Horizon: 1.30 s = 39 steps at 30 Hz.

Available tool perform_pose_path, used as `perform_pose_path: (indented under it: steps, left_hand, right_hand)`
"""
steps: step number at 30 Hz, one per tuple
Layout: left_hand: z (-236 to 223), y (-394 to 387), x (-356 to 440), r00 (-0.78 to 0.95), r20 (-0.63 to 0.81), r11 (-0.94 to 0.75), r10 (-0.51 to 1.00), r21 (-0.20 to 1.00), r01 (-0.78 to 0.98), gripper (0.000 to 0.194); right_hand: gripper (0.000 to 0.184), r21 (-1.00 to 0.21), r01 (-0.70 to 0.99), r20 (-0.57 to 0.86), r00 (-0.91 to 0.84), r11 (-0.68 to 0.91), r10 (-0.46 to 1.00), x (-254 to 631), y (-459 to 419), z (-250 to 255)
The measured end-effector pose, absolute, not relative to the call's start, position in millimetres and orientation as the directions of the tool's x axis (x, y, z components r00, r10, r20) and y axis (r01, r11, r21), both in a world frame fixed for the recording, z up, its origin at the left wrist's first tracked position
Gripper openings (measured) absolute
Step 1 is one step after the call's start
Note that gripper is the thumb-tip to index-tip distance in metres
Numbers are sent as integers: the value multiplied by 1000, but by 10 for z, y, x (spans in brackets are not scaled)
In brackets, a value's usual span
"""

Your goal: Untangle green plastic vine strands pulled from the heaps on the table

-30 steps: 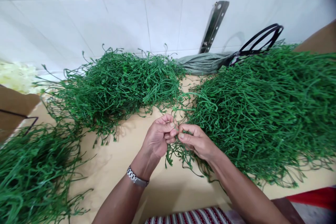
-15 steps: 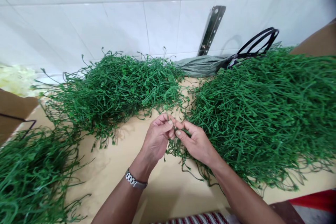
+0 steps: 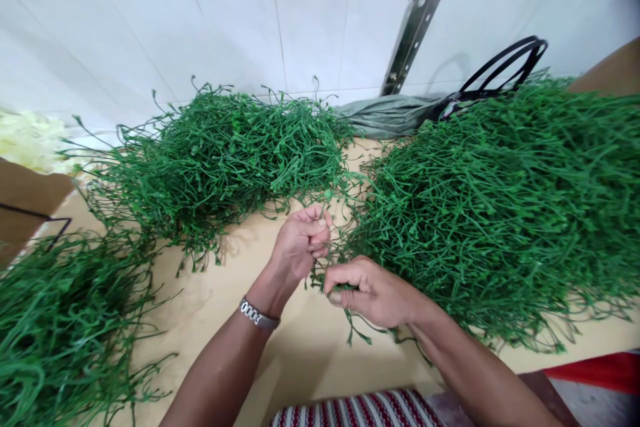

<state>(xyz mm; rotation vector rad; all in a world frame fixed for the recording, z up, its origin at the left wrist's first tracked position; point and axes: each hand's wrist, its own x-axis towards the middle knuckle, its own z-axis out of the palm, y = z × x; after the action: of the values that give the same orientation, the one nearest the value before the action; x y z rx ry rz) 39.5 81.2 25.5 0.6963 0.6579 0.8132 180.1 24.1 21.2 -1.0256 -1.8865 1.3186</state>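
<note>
My left hand (image 3: 301, 239), with a metal watch (image 3: 257, 313) on its wrist, pinches a thin green artificial stem (image 3: 327, 195) whose tip pokes up above the fingers. Lower and to the right, my right hand (image 3: 377, 290) is curled closed, a bit of green stem showing between thumb and forefinger. How many strands it grips is hidden. The hands are a little apart. Loose green stems lie beneath and between them, at the edge of the big right-hand pile of stems (image 3: 500, 213).
Another stem pile (image 3: 225, 153) lies at the back, and a third stem pile (image 3: 65, 327) at the left. Behind the tan tabletop (image 3: 300, 353) are a grey-green cloth (image 3: 390, 113), black handles (image 3: 505, 67), a metal bracket (image 3: 411, 40) and a tiled wall (image 3: 230, 33). Pale flowers (image 3: 33, 140) sit far left.
My right hand has moved away from the left, down towards me, and its fingers have curled in. My left hand stays nearly in place with its pinch. The view has tilted slightly down.
</note>
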Motion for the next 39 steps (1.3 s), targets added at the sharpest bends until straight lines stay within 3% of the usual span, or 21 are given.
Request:
perform_pose_path:
  steps: [6, 12, 15, 21, 24, 32, 39]
  left_hand:
    - [339, 869, 308, 507, -174, 414, 844, 813, -410, 14]
    - [309, 831, 330, 481, -179, 377, 858, 856, -354, 14]
    - [311, 800, 360, 518, -183, 397, 836, 853, -339, 14]
    - [292, 758, 402, 552, -152, 454, 820, 760, -465, 13]
    - [273, 764, 411, 506, -163, 442, 847, 745, -499, 14]
    - [257, 761, 430, 431, -198, 391, 880, 818, -421, 13]
    - [286, 760, 575, 286, -275, 378, 918, 828, -414, 9]
  right_hand:
    - [27, -848, 482, 172, -139, 219, 975, 1930, 273, 288]
    - [25, -890, 386, 359, 268, 242, 894, 2012, 260, 309]
    - [18, -836, 449, 446, 219, 316, 868, 1939, 262, 337]
    - [15, -743, 553, 406, -79, 378, 911, 1677, 319, 154]
    - [18, -714, 572, 423, -107, 404, 900, 1623, 311, 64]
    - [19, -721, 618, 264, -175, 314, 949, 1649, 302, 106]
    - [20, -820, 543, 150, -99, 180, 984, 1594, 371, 186]
